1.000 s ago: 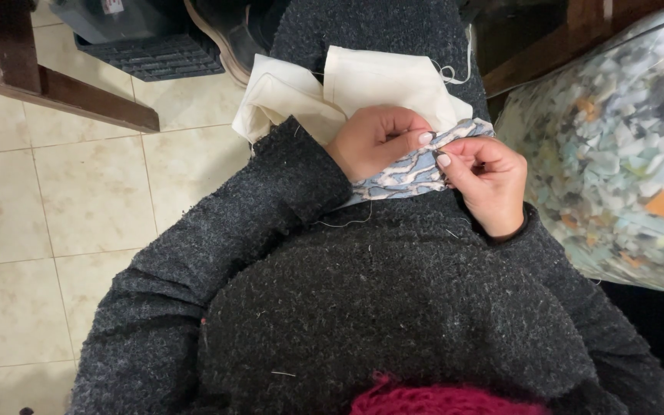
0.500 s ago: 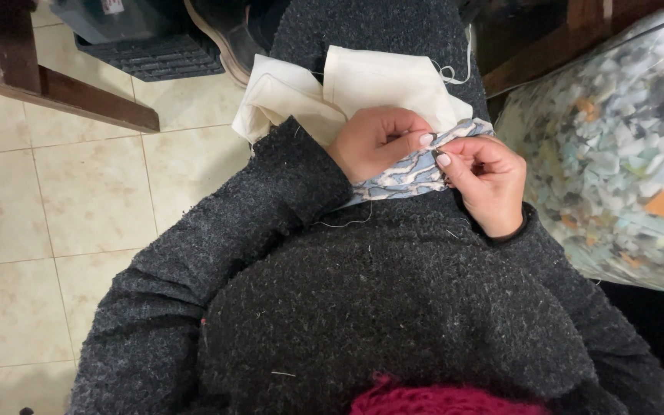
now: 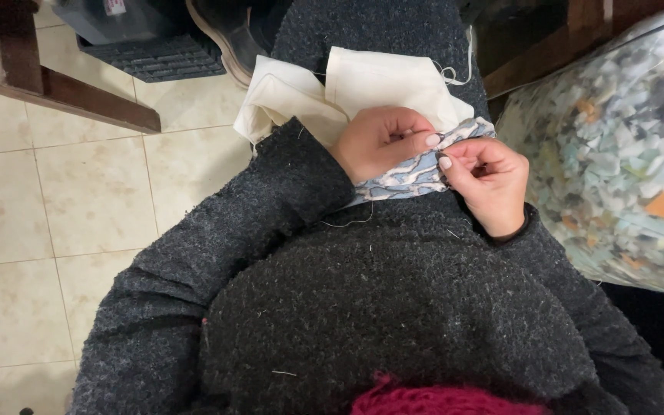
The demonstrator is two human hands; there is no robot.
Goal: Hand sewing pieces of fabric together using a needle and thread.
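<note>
My left hand and my right hand meet over my lap, both pinching a small blue-and-white patterned piece of fabric. The fingertips of both hands touch at its upper edge. Just beyond the hands lies a cream cloth, folded in layers, with loose threads at its far right corner. My dark grey woolly sleeves and sweater fill the lower half of the view. Whether a needle sits between my right fingers I cannot tell.
A large clear bag of mixed foam scraps stands close on the right. Beige floor tiles lie to the left, with a dark wooden furniture rail and a dark ribbed mat at the top left.
</note>
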